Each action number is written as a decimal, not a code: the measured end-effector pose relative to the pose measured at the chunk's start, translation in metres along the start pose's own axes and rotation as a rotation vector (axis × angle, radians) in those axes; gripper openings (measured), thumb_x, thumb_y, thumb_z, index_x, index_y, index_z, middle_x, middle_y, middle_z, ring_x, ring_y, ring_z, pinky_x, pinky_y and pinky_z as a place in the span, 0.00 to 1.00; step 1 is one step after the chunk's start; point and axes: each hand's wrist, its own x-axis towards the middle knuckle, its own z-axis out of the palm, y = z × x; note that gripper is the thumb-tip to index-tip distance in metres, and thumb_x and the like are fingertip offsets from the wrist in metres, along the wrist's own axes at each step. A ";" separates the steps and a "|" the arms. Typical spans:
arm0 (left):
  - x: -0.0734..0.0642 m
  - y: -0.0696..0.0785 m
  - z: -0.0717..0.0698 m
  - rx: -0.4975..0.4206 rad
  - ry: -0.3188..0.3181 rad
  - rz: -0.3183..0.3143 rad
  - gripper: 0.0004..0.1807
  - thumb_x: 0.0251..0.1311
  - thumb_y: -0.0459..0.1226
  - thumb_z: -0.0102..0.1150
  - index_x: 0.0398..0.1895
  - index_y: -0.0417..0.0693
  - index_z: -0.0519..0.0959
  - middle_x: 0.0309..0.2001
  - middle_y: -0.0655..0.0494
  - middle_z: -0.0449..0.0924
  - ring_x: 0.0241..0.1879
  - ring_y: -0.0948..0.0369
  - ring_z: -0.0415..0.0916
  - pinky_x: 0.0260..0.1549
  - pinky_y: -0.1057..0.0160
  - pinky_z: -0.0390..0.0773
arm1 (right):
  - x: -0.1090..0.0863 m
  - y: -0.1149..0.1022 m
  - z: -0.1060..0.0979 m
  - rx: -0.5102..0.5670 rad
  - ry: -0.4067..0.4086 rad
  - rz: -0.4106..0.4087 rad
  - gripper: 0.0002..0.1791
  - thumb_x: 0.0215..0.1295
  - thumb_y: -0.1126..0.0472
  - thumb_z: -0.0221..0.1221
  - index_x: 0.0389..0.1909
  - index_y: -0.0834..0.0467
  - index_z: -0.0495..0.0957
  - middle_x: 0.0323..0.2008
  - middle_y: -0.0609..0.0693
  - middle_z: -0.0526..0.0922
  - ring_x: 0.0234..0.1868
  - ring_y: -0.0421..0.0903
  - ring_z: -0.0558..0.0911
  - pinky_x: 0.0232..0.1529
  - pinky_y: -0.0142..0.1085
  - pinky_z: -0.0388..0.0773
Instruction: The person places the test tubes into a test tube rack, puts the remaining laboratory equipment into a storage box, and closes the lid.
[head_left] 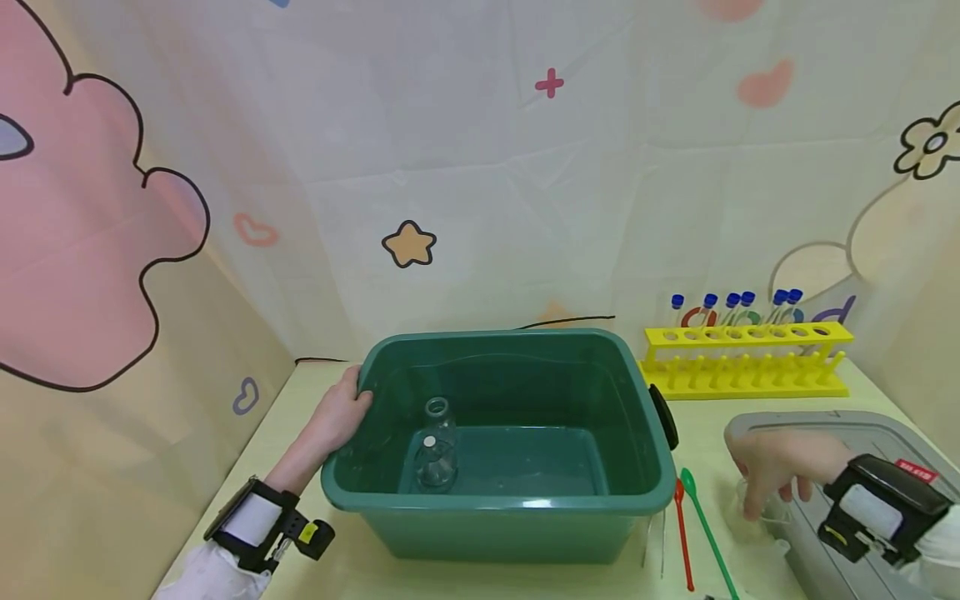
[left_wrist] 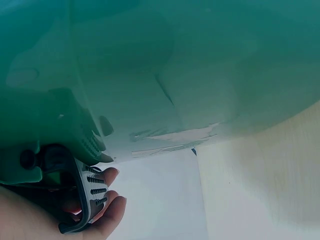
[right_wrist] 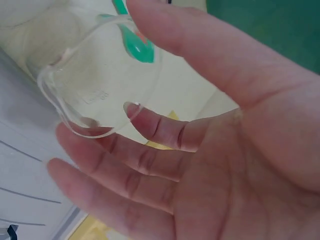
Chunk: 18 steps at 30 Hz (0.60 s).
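Observation:
A deep green plastic bin point(head_left: 495, 527) stands mid-table in the head view. Two clear glass bottles, one farther back point(head_left: 439, 417) and one nearer point(head_left: 437, 465), stand inside at its left. My left hand point(head_left: 341, 412) is at the bin's left end; in the left wrist view its fingers wrap the black-and-grey handle point(left_wrist: 92, 192). To the right of the bin, my right hand point(head_left: 780, 462) reaches down over a clear beaker point(right_wrist: 92, 82). The right wrist view shows thumb and fingertips on opposite sides of the beaker's rim, its mouth toward the camera.
Right of the bin lie a red spoon point(head_left: 683, 537), a green spoon point(head_left: 708, 533) and thin rods. A yellow rack point(head_left: 750, 387) with several blue-capped tubes stands at the back right. The grey ridged lid point(head_left: 825, 542) lies beside the right hand. Printed cloth walls surround the table.

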 end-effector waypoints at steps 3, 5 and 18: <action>0.000 0.000 0.000 -0.001 -0.003 0.003 0.22 0.62 0.27 0.37 0.58 0.23 0.54 0.50 0.27 0.66 0.44 0.41 0.70 0.43 0.45 0.69 | 0.028 0.024 0.011 0.004 -0.017 -0.010 0.30 0.35 0.51 0.73 0.32 0.60 0.66 0.27 0.53 0.70 0.25 0.50 0.73 0.25 0.41 0.75; 0.000 0.001 0.000 -0.003 -0.005 0.004 0.22 0.62 0.27 0.37 0.58 0.23 0.54 0.50 0.26 0.65 0.44 0.41 0.70 0.43 0.45 0.69 | 0.057 0.051 0.022 0.006 -0.026 -0.035 0.31 0.33 0.50 0.73 0.33 0.59 0.65 0.28 0.53 0.69 0.24 0.51 0.72 0.24 0.42 0.74; 0.001 0.000 -0.001 -0.012 -0.007 -0.002 0.21 0.62 0.27 0.37 0.58 0.24 0.55 0.50 0.27 0.65 0.44 0.42 0.69 0.44 0.45 0.68 | 0.006 0.008 -0.008 -0.082 0.102 -0.246 0.22 0.40 0.66 0.68 0.31 0.61 0.65 0.25 0.51 0.66 0.22 0.45 0.66 0.23 0.35 0.66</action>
